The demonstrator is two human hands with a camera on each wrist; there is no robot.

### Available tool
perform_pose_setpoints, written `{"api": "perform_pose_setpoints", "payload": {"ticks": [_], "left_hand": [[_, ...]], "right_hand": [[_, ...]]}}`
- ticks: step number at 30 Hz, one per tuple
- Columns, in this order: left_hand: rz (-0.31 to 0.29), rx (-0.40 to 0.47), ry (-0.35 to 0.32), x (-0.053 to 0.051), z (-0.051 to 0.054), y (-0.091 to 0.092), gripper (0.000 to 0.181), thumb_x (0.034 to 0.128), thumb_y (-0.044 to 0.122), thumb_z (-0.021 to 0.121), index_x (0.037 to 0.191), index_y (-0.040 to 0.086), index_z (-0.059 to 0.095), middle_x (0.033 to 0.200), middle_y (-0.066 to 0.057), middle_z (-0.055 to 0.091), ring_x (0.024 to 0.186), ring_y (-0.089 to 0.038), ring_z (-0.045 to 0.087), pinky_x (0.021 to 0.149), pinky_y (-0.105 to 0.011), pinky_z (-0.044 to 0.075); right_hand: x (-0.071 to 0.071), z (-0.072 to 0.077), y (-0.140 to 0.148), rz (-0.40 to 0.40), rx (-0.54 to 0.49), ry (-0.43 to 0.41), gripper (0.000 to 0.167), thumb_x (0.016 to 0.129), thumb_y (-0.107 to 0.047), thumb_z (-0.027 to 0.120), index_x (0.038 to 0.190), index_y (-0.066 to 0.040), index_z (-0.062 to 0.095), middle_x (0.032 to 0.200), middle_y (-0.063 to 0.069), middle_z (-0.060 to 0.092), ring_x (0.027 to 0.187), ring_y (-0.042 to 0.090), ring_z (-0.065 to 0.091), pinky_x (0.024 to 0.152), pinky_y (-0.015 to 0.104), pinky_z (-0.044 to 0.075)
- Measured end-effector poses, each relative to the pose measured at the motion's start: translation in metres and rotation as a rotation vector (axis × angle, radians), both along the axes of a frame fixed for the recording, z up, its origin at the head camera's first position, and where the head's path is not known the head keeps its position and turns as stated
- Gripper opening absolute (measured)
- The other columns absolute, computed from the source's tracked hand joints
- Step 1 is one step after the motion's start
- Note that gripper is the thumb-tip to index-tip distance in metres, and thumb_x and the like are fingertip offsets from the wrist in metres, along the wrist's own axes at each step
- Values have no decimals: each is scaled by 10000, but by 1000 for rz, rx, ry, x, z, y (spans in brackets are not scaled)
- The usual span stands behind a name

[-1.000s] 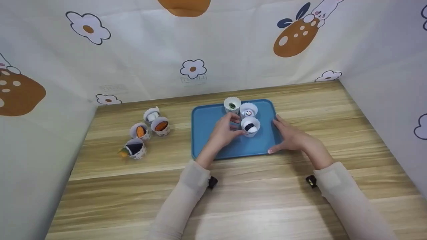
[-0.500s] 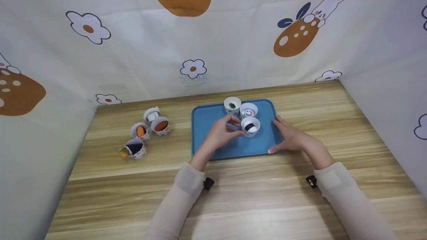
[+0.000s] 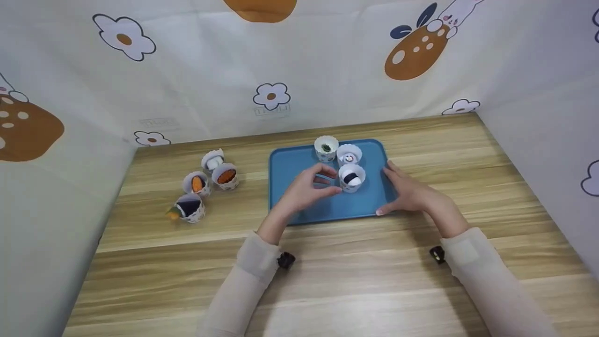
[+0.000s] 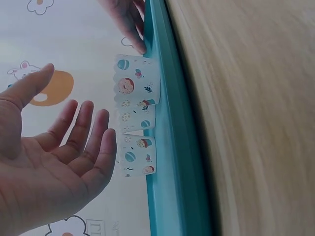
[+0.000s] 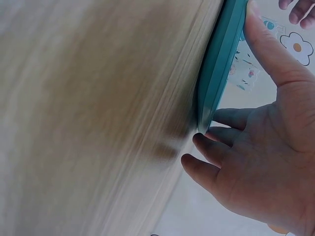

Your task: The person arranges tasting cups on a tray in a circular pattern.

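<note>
The blue tray (image 3: 304, 208) holds three patterned paper cups: one with a white and black piece (image 3: 352, 183), one with a small white round piece (image 3: 349, 154), one with something green (image 3: 326, 149). My left hand (image 3: 304, 187) is over the tray, left of the nearest cup, fingers spread and loosely bent around nothing. In the left wrist view the left hand (image 4: 64, 162) shows an empty palm beside the cups (image 4: 139, 81). My right hand (image 3: 412, 192) rests on the tray's right front corner; in the right wrist view the thumb of the right hand (image 5: 280, 142) touches the rim (image 5: 221, 64), fingers fairly straight.
Left of the tray, several paper cups stand on the wooden table (image 3: 346, 271): a white piece (image 3: 215, 162), two with orange pieces (image 3: 226, 177) (image 3: 198, 184), and a dark one (image 3: 190, 208). A printed curtain (image 3: 196, 70) stands behind.
My left hand has drawn back a little to the left and toward me, away from the nearest cup. The right hand, tray and cups have stayed in place.
</note>
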State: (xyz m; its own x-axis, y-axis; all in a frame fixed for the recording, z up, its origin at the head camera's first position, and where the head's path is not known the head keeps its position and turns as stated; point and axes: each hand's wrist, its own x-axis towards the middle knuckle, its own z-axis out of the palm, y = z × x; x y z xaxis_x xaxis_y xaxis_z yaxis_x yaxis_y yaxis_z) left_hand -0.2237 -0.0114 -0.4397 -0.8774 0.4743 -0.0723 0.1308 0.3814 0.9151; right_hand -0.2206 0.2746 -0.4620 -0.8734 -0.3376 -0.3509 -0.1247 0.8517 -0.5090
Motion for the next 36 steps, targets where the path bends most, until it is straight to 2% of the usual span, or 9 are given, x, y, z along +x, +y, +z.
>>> {"api": "perform_pose_setpoints", "payload": {"ticks": [6,12,20,27,36], "left_hand": [[-56,50,-12,2,2,-5,464,900,207,740,1290,33,559,1353,-163,597,1253,-359,581,1047,-428,502],[-88,57,-7,4,4,-10,507,905,180,729,1335,3,527,1376,-188,580,1272,-388,559,1080,-505,464],[-91,78,-4,7,8,-20,499,901,156,730,1335,18,527,1374,-191,584,1271,-400,554,1072,-473,475],[-87,99,-5,11,12,-28,487,905,151,728,1334,34,530,1388,-226,560,1284,-417,538,1098,-528,441],[-66,105,16,16,17,-37,497,905,126,722,1344,6,521,1387,-192,561,1301,-422,525,1104,-552,426]], "right_hand": [[0,1,1,-3,5,-6,1254,740,-503,843,1572,48,84,1653,263,-72,1515,485,49,1221,593,143],[0,1,1,-1,-5,-9,1253,746,-501,839,1572,49,75,1651,266,-78,1511,494,40,1218,601,136],[1,1,1,-5,-13,-15,1247,751,-499,837,1574,43,73,1657,253,-74,1517,485,41,1215,610,140],[1,2,0,-14,-12,-18,1246,748,-498,839,1579,28,73,1662,239,-74,1520,479,48,1214,612,143],[1,1,1,-10,-3,-14,1250,746,-502,839,1577,35,75,1659,248,-69,1519,482,42,1215,612,137]]}}
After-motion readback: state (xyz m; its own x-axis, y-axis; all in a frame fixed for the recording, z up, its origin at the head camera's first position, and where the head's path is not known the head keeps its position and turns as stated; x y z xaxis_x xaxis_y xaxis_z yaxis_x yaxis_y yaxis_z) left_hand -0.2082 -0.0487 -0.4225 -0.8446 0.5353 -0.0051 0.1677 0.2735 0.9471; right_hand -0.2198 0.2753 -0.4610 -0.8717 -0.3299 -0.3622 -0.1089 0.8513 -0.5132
